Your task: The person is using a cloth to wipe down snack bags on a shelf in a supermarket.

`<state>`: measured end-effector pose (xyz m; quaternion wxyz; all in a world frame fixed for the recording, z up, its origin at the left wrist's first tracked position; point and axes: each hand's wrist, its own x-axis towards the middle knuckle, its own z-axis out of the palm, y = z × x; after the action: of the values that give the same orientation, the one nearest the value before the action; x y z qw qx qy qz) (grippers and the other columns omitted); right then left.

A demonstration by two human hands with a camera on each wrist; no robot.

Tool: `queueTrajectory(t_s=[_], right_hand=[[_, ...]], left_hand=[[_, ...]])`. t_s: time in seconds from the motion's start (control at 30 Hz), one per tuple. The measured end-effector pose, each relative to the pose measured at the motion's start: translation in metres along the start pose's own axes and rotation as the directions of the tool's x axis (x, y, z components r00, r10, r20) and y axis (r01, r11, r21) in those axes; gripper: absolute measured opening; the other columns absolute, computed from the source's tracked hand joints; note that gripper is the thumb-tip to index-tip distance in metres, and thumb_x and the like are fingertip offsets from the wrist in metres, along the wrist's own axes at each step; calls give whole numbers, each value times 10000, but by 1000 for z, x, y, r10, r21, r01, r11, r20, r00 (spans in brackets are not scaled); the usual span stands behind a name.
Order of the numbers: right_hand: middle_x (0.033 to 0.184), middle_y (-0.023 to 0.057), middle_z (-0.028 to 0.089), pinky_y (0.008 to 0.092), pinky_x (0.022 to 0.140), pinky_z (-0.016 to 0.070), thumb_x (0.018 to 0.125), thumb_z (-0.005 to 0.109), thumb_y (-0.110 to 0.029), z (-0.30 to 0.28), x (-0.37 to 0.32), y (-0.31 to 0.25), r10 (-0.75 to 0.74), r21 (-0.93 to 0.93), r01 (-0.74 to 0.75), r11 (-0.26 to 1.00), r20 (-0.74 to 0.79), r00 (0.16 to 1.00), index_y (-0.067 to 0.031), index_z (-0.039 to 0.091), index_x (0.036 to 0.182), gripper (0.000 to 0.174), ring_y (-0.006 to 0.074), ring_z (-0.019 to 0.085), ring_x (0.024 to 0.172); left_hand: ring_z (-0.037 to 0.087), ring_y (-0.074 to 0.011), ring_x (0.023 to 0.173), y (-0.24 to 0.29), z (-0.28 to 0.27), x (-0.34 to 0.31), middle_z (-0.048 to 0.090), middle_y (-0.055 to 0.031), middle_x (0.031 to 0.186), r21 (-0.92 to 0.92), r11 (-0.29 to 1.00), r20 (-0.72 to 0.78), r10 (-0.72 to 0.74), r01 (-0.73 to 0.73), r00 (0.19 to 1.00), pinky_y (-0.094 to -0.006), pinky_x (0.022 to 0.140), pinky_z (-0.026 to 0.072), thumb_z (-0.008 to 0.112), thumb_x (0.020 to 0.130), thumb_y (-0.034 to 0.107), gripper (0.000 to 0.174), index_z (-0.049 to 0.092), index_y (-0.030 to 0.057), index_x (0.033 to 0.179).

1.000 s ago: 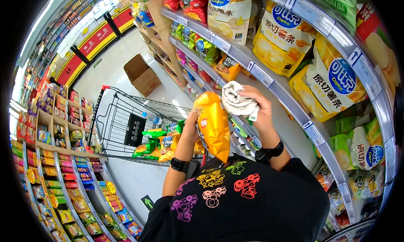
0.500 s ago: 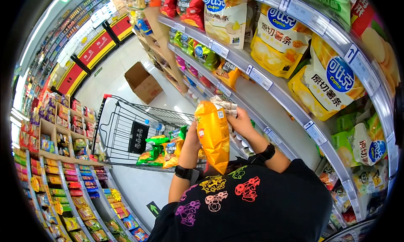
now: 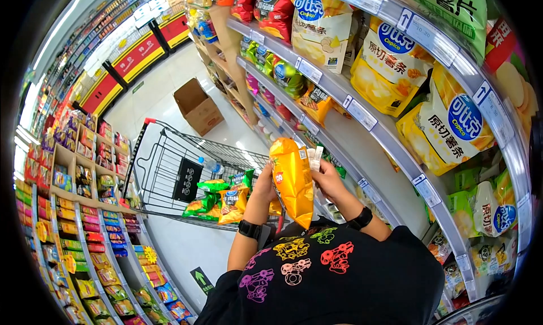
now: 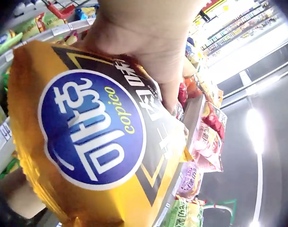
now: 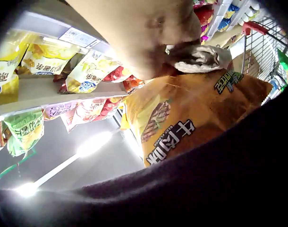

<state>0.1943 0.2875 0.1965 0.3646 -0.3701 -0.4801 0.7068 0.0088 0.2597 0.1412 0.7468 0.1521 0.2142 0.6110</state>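
An orange bag of beef-flavour chips (image 3: 292, 181) is held upright in front of the chest, its blue Copico logo (image 4: 92, 127) facing the left wrist camera. My left hand (image 3: 263, 182) grips the bag by its left side. On the other side, my right hand (image 3: 330, 181) holds a folded whitish cloth (image 3: 317, 157) close against the bag. The right wrist view shows that crumpled cloth (image 5: 200, 59) at the bag's edge, below the hand. Most of the left fingers are hidden behind the bag.
A shopping cart (image 3: 169, 161) with green and orange chip bags (image 3: 232, 205) and a water bottle (image 3: 210, 165) stands to the left. Shelves (image 3: 339, 87) of large chip bags (image 3: 447, 121) curve along the right. An open cardboard box (image 3: 198, 107) lies on the floor beyond.
The right hand has brought the cloth down from above the bag to its right edge, and less of the cloth shows. The left hand keeps its grip. The head view has shifted slightly.
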Motion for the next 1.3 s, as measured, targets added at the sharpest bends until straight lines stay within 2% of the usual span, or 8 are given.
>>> queueTrajectory(t_s=[0.17, 0.27, 0.37, 0.47, 0.63, 0.73, 0.87, 1.3], right_hand=[[1101, 68, 562, 265, 874, 407, 823, 506, -18, 6, 5, 16, 49, 257, -36, 966, -44, 998, 15, 486, 1155, 334, 155, 540, 991], [1138, 85, 539, 273, 888, 396, 865, 486, -86, 4, 7, 18, 91, 136, -84, 987, -45, 995, 17, 477, 1172, 324, 160, 513, 1036], [1203, 104, 490, 281, 912, 373, 892, 456, -150, -2, 12, 18, -7, -143, 10, 990, 17, 1000, 4, 434, 1225, 368, 167, 468, 1093], [1278, 111, 421, 288, 945, 337, 904, 440, -182, 9, 3, 4, 5, -40, -10, 999, -116, 993, -25, 345, 1302, 438, 184, 416, 1149], [1351, 190, 281, 335, 998, 296, 855, 553, -275, -1, 2, 11, -9, 135, -5, 991, 108, 994, -66, 178, 1379, 677, 239, 328, 1240], [1341, 184, 299, 339, 996, 302, 803, 628, -231, -1, 0, -2, -46, -97, 74, 992, 264, 963, -67, 162, 1378, 758, 244, 345, 1227], [1302, 126, 352, 320, 988, 313, 684, 709, -108, 5, -3, -11, -116, -423, 198, 884, 212, 970, -44, 163, 1369, 878, 198, 381, 1187], [1153, 80, 500, 299, 896, 408, 682, 693, 7, 20, 4, 22, -49, -195, 63, 979, 75, 996, -21, 334, 1267, 687, 167, 500, 1042]], left_hand=[[567, -248, 995, -22, -10, 0, 558, -133, 1128, -109, 989, -17, -104, 102, 994, -376, 857, 468, 365, 922, 336, 417, 463, 23, 1179], [574, -249, 981, -28, -19, 3, 566, -129, 1115, -178, 978, 7, -110, 110, 994, -377, 843, 475, 367, 920, 339, 414, 470, 26, 1171], [575, -251, 979, -21, 0, -1, 571, -126, 1109, -201, 978, -46, -57, 46, 997, -376, 837, 478, 370, 919, 341, 409, 480, 31, 1163], [560, -255, 1006, -17, 2, 1, 555, -132, 1135, -178, 984, -50, 21, -30, 999, -380, 862, 463, 367, 920, 326, 407, 457, 30, 1184], [513, -254, 1080, -5, 23, -2, 482, -135, 1218, 52, 973, -112, 229, -224, 967, -384, 902, 439, 410, 915, 240, 405, 339, 56, 1269], [500, -238, 1097, 0, 27, -3, 462, -125, 1228, 155, 944, -140, 313, -292, 939, -365, 895, 447, 460, 894, 149, 429, 290, 70, 1281], [520, -223, 1054, -4, 24, -5, 469, -121, 1187, 267, 923, -224, 341, -279, 913, -338, 856, 470, 501, 871, 96, 451, 283, 72, 1265], [435, -208, 1122, 4, -11, -29, 421, -127, 1224, 275, 923, -234, 337, -270, 912, -306, 930, 376, 465, 894, 231, 503, 252, 40, 1307]])
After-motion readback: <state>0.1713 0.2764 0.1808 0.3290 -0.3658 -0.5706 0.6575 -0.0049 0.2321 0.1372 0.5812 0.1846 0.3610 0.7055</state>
